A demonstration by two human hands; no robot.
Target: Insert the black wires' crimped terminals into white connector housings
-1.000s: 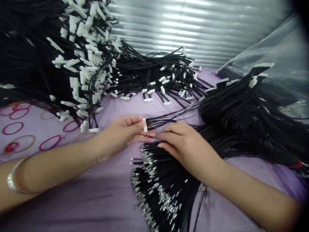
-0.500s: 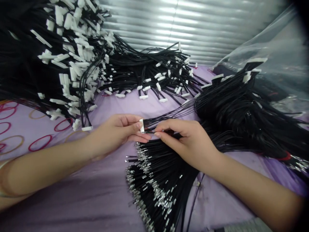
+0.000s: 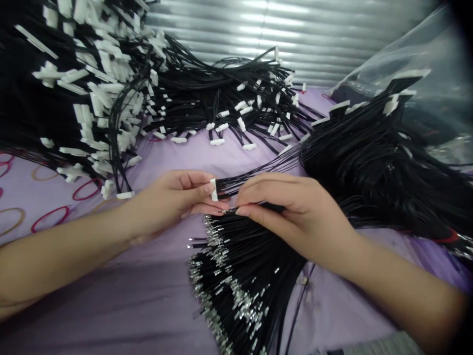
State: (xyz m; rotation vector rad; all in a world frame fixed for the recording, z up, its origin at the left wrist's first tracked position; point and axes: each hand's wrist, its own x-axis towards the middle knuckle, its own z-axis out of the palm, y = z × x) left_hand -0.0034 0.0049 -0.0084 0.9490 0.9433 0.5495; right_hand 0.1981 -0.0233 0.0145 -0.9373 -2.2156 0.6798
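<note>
My left hand (image 3: 188, 193) pinches a small white connector housing (image 3: 214, 190) between thumb and fingers. Several black wires (image 3: 254, 173) run from the housing to the right, toward a large bundle. Close by on the right, my right hand (image 3: 284, 207) pinches a single black wire (image 3: 231, 211) near its metal-tipped end, which points left, just below the housing and apart from it. Under both hands lies a fanned pile of black wires (image 3: 258, 246) with bare silver terminals (image 3: 240, 296) at their left ends.
Finished-looking black wire harnesses with white connectors (image 3: 107, 54) are heaped at the left, with more harnesses (image 3: 221, 93) at the back. A thick black wire bundle (image 3: 362, 153) lies right, beside clear plastic (image 3: 424, 59). Rubber bands (image 3: 86, 189) lie on the purple cloth (image 3: 148, 296).
The wire tip in my right hand has moved from the housing's lower edge to a little below it. My left hand keeps its hold on the housing. The whole view has shifted slightly.
</note>
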